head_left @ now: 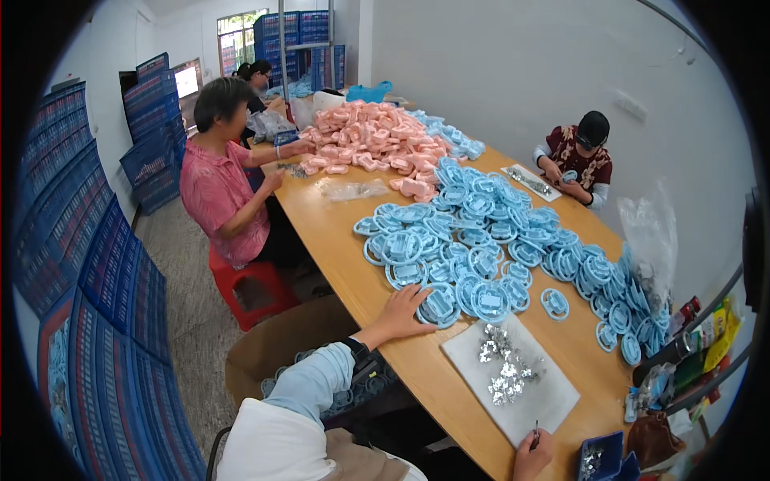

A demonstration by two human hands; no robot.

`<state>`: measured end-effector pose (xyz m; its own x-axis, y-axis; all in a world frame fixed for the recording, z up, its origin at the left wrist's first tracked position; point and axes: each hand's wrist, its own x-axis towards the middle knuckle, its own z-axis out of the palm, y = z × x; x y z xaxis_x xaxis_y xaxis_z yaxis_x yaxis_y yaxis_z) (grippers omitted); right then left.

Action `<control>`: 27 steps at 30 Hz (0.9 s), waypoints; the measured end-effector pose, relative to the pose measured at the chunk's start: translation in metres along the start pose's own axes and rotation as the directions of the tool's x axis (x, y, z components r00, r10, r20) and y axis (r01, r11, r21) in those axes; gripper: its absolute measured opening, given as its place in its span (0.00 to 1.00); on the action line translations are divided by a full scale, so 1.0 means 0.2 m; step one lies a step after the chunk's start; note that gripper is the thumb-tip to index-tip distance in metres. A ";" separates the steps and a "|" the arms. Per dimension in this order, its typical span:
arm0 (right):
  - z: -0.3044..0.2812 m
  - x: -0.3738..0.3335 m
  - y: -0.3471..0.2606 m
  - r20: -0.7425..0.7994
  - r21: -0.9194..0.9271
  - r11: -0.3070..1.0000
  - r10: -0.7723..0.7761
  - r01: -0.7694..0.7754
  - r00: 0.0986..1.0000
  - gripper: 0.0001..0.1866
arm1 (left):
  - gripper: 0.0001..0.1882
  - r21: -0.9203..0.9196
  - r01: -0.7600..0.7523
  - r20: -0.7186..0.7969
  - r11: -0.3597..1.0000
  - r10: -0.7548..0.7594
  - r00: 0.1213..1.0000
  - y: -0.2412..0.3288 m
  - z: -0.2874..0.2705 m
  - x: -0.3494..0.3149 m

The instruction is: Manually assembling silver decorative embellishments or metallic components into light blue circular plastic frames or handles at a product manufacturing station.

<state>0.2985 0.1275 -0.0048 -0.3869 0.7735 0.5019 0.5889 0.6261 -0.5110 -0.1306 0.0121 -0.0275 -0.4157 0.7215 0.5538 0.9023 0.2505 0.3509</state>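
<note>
My left hand point(401, 313) grips the edge of a light-blue oval plastic part point(439, 305) at the near edge of a big heap of the same parts point(481, 216). Between the fingers of my right hand point(532, 457) is a thin dark pointed tool, which looks like tweezers point(536, 431). That hand rests by the near corner of a white board point(553, 401). Scattered over the board are small shiny metal pieces point(507, 381). One blue part point(554, 304) lies alone just beyond the board.
A pile of pink plastic parts point(377, 136) covers the far table point(321, 232). Co-workers sit at the left point(228, 176) and far right point(579, 160). A blue bin point(600, 457) of metal pieces stands right of my right hand. Blue crates point(112, 361) line the left; a cardboard box point(273, 345) stands beside me.
</note>
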 end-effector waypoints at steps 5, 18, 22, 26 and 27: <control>0.04 -0.01 0.04 -0.033 0.011 0.999 -0.042 0.042 0.999 0.04 | 0.46 0.052 0.047 0.070 0.998 -0.051 0.996 0.05 -0.05 0.01; 0.04 0.00 0.01 -0.021 -0.028 0.999 -0.018 0.018 1.000 0.04 | 0.46 -0.054 0.013 0.021 0.998 -0.012 1.000 0.01 -0.06 0.04; 0.03 0.00 0.02 -0.033 -0.063 0.998 0.007 -0.009 0.999 0.04 | 0.44 -0.100 0.051 -0.066 0.994 -0.057 0.996 0.01 -0.09 0.06; 0.03 -0.03 0.01 -0.063 -0.101 0.992 0.063 -0.069 0.996 0.04 | 0.40 -0.082 0.097 0.018 0.992 -0.096 0.995 -0.01 -0.06 0.09; 0.02 -0.02 0.00 -0.078 -0.109 0.991 0.073 -0.081 0.994 0.04 | 0.39 -0.050 0.098 0.053 0.994 -0.095 0.994 0.00 -0.07 0.11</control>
<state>0.2968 0.1247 -0.0083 -0.2862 0.8070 0.5166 0.6924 0.5468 -0.4707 -0.1414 0.0190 -0.0058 -0.4930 0.7274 0.4773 0.8505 0.2872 0.4407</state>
